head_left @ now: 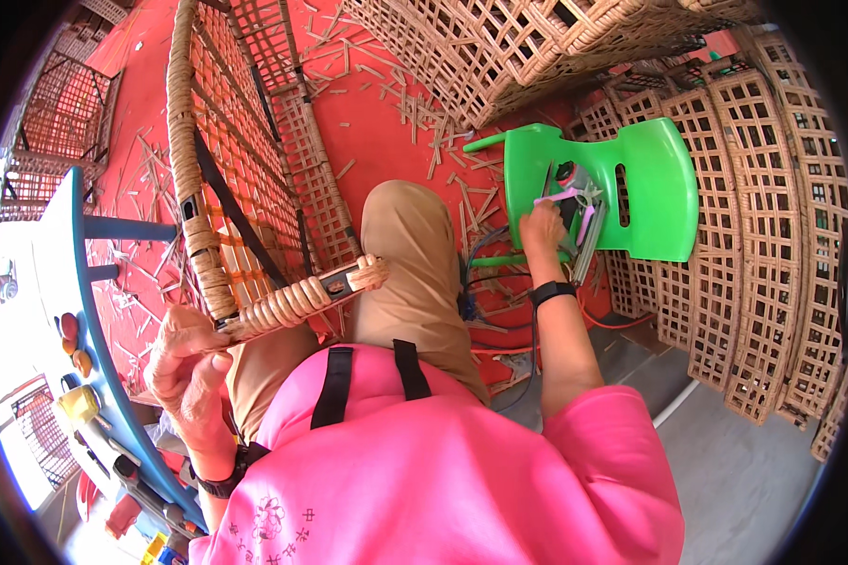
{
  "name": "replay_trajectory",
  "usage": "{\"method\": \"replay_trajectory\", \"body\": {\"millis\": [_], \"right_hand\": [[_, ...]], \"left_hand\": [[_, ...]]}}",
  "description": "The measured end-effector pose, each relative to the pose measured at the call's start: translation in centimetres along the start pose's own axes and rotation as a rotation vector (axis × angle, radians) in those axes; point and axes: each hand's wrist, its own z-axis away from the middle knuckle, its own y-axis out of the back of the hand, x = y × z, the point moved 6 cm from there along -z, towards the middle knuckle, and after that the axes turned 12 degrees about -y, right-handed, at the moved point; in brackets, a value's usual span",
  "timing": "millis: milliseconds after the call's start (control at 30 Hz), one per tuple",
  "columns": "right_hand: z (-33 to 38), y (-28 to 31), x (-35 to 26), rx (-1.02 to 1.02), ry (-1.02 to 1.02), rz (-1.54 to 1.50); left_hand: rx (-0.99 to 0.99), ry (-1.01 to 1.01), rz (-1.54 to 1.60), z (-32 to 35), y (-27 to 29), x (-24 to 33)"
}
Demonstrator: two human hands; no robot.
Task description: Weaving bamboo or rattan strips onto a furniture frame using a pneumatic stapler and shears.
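Note:
A tan woven rattan frame with dark metal bars leans against my lap. Its near bar is partly wound with cane, and a bundled end lies over my thigh. The fingers of my left hand curl at the left corner of this bar and grip it. Out to the right, my right hand is over the seat of a green plastic chair. Its fingers close at a purple-handled tool, which looks like scissors. A grey metal tool lies beside it, partly hidden.
Stacked woven panels stand at the right, and a large woven piece is at the far side. Cane scraps litter the red floor. Hoses run below the chair. A blue-edged table with tools stands at left.

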Motion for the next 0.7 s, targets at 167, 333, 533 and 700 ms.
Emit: {"method": "replay_trajectory", "body": {"millis": [167,333,533,700], "right_hand": [[-1.1,-1.8,0.4,-0.083,0.03,0.067],[-2.2,-2.7,0.3,-0.162,-0.03,0.131],[-0.2,-2.4,0.6,-0.221,0.002,0.234],[-2.0,-3.1,2.2,-0.351,-0.113,0.029]], "left_hand": [[0.007,-0.012,0.001,-0.2,-0.2,0.0],[0.01,-0.046,-0.017,-0.6,-0.5,0.3],[-0.053,-0.164,-0.072,-0.9,0.0,0.8],[-0.129,-0.23,-0.081,-0.9,0.2,1.4]]}}
